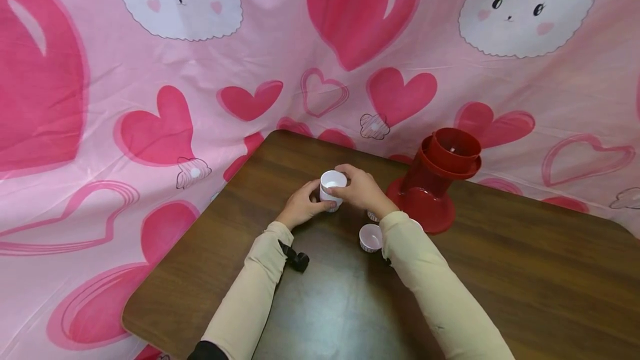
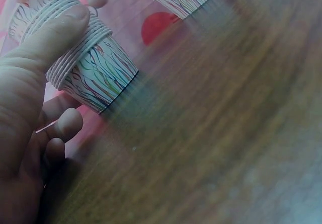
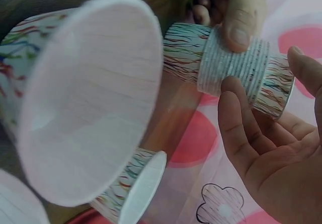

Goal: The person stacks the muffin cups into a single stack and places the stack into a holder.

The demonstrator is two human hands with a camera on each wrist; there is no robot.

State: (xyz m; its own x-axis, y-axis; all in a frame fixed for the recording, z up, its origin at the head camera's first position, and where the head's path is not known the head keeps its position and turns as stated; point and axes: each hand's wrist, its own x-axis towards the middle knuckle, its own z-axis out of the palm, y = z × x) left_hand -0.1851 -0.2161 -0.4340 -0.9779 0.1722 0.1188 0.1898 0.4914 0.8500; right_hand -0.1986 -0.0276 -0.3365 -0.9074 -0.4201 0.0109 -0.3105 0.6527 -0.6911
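A stack of paper cups (image 1: 331, 198) with coloured wavy lines stands upright on the table, between both hands. Its stacked rims (image 3: 234, 63) form a white ribbed band, with a patterned cup body showing on either side. My left hand (image 1: 301, 204) grips the stack, its thumb lying across the rims in the left wrist view. From the other side my right hand (image 1: 363, 189) holds the upper cup, thumb at its edge and fingertips against the band. Nearer the right forearm sits a loose paper cup (image 1: 370, 239), mouth up; in the right wrist view a paper cup (image 3: 95, 103) looms close.
Behind the right forearm stands a red plastic stand (image 1: 430, 193) with a round base and a tube-like top. Another paper cup (image 3: 143, 189) appears beyond the near one. The brown wooden table (image 1: 525, 260) meets a pink heart-print cloth (image 1: 270, 26) at the back and left.
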